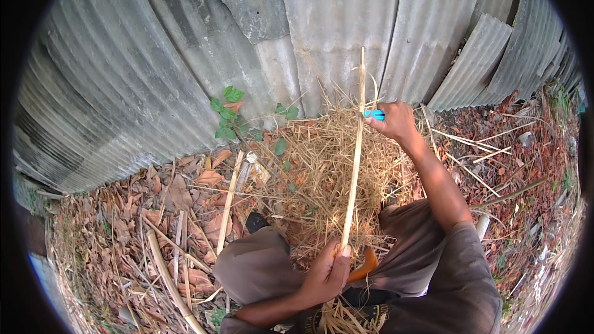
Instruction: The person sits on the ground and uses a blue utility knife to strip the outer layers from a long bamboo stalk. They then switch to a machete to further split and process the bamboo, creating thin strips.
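Left hand (331,272) has its fingers wrapped around the near end of a strip (352,192), thumb lying along it. Right hand (396,120) is closed around a blue tool (374,114), which sits right up against the strip, a fair way up. Can't really tell the tool's shape, the fist covers most of it.

The strip's long axis runs away from the person toward the fence, leaning slightly right, with the far tip pointing at the metal. It's pale, straw-yellow, long and pretty straight, narrowing to a thin tip, and 1 curl (375,88) stands beside its far part. It's up in front of the person, between the 2 knees, over a heap of shavings (309,176).

Around that: brown dry leaves (198,176) on the ground, a green plant (226,125), and a grey corrugated fence (346,25) behind.
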### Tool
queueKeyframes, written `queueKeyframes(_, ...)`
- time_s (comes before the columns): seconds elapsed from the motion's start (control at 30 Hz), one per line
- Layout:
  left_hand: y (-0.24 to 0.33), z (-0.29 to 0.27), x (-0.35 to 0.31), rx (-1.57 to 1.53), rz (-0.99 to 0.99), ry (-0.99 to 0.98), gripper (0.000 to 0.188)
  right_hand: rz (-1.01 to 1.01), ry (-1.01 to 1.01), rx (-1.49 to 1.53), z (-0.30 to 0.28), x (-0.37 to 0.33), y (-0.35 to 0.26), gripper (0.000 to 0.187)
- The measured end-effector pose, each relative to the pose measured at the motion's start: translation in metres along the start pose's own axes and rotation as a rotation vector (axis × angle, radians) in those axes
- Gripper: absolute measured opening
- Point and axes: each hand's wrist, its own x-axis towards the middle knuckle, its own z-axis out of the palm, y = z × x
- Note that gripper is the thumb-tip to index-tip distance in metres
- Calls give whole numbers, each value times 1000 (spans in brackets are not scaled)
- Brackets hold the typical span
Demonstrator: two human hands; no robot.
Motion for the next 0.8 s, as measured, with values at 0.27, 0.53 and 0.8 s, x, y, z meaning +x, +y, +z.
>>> queueKeyframes(0.27, 12, -7, 10, 1, -22, 132, 22, 186, -265, 159, -32, -17, -43, 72)
queueKeyframes(0.53, 12, -19, 19, -43, 25, 267, 20, -313, -397, 197, -35, -62, -118, 72)
queueKeyframes(0.8, 10, -18, 14, 52, 11, 221, 21, -183, -300, 122, -22, -47, -102, 75)
